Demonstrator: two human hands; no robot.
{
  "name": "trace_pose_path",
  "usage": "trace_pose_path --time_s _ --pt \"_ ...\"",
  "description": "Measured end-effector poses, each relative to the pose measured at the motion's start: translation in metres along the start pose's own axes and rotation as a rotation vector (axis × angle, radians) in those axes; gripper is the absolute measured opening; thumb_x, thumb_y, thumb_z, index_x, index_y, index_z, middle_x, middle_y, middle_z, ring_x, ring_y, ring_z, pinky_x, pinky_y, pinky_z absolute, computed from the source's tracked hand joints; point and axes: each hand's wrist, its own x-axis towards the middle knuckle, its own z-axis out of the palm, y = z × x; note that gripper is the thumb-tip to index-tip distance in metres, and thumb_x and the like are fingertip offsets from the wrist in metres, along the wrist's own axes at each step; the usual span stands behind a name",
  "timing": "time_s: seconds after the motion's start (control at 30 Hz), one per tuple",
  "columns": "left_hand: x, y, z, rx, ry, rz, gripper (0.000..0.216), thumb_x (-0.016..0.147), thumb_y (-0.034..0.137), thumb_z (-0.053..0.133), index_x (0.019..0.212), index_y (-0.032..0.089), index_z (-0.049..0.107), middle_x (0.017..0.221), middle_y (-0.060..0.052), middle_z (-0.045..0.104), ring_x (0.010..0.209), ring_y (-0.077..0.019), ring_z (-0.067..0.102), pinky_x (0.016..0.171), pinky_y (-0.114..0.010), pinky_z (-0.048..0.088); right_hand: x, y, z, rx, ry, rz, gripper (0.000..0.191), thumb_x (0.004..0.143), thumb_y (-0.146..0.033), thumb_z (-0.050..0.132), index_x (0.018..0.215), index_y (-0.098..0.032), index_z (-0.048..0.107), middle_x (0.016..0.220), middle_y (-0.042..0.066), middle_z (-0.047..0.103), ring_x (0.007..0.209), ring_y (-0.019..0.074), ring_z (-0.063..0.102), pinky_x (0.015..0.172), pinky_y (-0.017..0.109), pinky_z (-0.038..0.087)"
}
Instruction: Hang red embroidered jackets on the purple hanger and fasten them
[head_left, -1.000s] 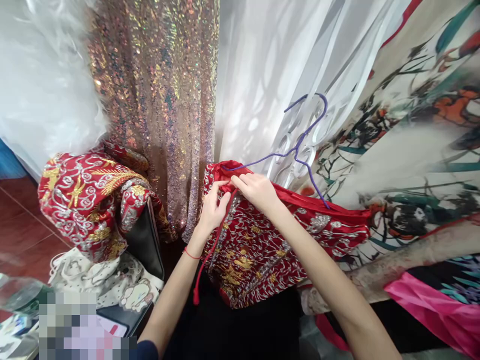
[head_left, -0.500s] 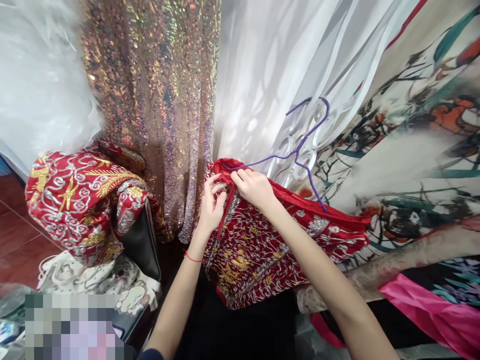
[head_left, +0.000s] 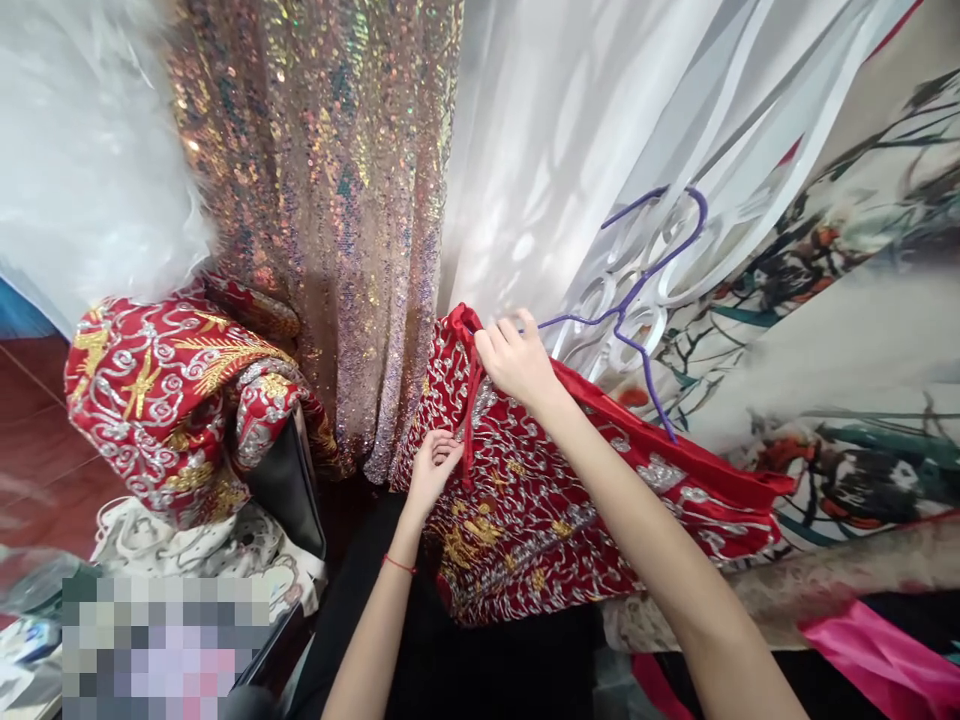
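Note:
A red skirt-like garment [head_left: 555, 530] with silver and gold embroidery slants in front of me, its plain red waistband [head_left: 667, 425] uppermost. My right hand [head_left: 517, 360] grips the waistband near its left corner, over one end of a purple hanger [head_left: 634, 300]; that end is hidden behind the fingers. The other hanger end meets the band farther right. From the band, below my right hand, a thin red tie [head_left: 471, 420] hangs down. My left hand [head_left: 435, 465] is lower on the garment, fingers curled and closed at the tie, their tips beside it.
Another red embroidered garment [head_left: 172, 390] drapes over a dark chair back [head_left: 289, 490] at left. White fluffy material [head_left: 90, 150] is above it. Behind stand a sequined curtain [head_left: 322, 200] and a sheer white one [head_left: 517, 150]. Bird-patterned fabric [head_left: 847, 370] and pink cloth [head_left: 885, 650] lie right.
My left hand has left the waistband and moved down along the tie. My right hand still grips the band. The garment and hanger have shifted right in view.

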Motion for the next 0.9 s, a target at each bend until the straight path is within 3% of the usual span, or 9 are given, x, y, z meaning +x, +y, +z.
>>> trace_pose_path --time_s 0.07,0.17,0.37,0.5,0.67,0.77,0.9 --pt "0.005 0.002 0.004 0.035 0.049 0.029 0.033 0.073 0.041 0.076 0.088 0.018 0.058 0.078 0.001 0.061 0.067 -0.0094 0.054 0.068 -0.023 0.043 0.002 -0.003 0.002 -0.001 0.005 -0.015 0.038 0.102 -0.01 0.029 0.08 -0.016 0.059 0.069 0.006 0.063 0.067 0.0194 0.052 0.076 0.037 0.036" --pt "0.01 0.008 0.004 0.089 0.034 0.049 0.03 0.076 0.042 0.073 0.079 0.017 0.058 0.072 0.003 0.056 0.063 -0.0088 0.048 0.064 -0.022 0.04 0.003 -0.007 0.001 0.046 0.017 -0.028 0.04 0.105 -0.012 0.025 0.078 -0.017 0.054 0.063 0.003 0.054 0.06 0.0182 0.041 0.064 0.034 0.026" --pt "0.006 0.024 -0.007 0.073 -0.128 -0.055 0.041 0.078 0.056 0.071 0.079 0.018 0.057 0.065 0.005 0.05 0.057 -0.0082 0.042 0.057 -0.021 0.035 -0.001 -0.007 -0.003 0.151 0.049 -0.03 0.043 0.107 -0.016 0.021 0.078 -0.018 0.054 0.061 0.0 0.046 0.058 0.0173 0.032 0.062 0.035 0.02" --pt "-0.001 0.027 -0.007 0.012 -0.084 -0.122 0.044 0.075 0.06 0.074 0.078 0.018 0.06 0.063 0.005 0.052 0.056 -0.0086 0.044 0.057 -0.021 0.036 -0.004 -0.006 -0.003 0.132 0.076 -0.041 0.044 0.107 -0.018 0.022 0.076 -0.018 0.053 0.061 0.0 0.046 0.058 0.0176 0.032 0.062 0.035 0.02" --pt "-0.006 0.025 0.001 -0.105 -0.019 -0.206 0.039 0.07 0.053 0.08 0.081 0.019 0.065 0.078 0.0 0.066 0.075 -0.0133 0.061 0.074 -0.024 0.047 -0.006 -0.005 -0.002 0.093 0.135 -0.051 0.041 0.106 -0.015 0.026 0.077 -0.018 0.055 0.06 0.001 0.049 0.058 0.0178 0.033 0.062 0.035 0.02" --pt "-0.005 0.034 0.008 -0.155 -0.027 -0.221 0.039 0.067 0.051 0.083 0.081 0.019 0.065 0.076 0.0 0.065 0.074 -0.0133 0.062 0.075 -0.025 0.049 -0.007 -0.004 -0.003 0.126 0.086 -0.042 0.041 0.107 -0.015 0.025 0.081 -0.017 0.057 0.062 0.001 0.052 0.059 0.0176 0.034 0.062 0.035 0.02" --pt "-0.006 0.058 0.014 -0.272 -0.141 -0.214 0.041 0.068 0.052 0.083 0.079 0.02 0.061 0.075 0.002 0.061 0.073 -0.0122 0.061 0.077 -0.026 0.051 -0.007 -0.004 -0.005 0.175 -0.001 -0.013 0.044 0.107 -0.016 0.022 0.083 -0.016 0.059 0.063 0.003 0.054 0.06 0.0179 0.035 0.063 0.036 0.02"
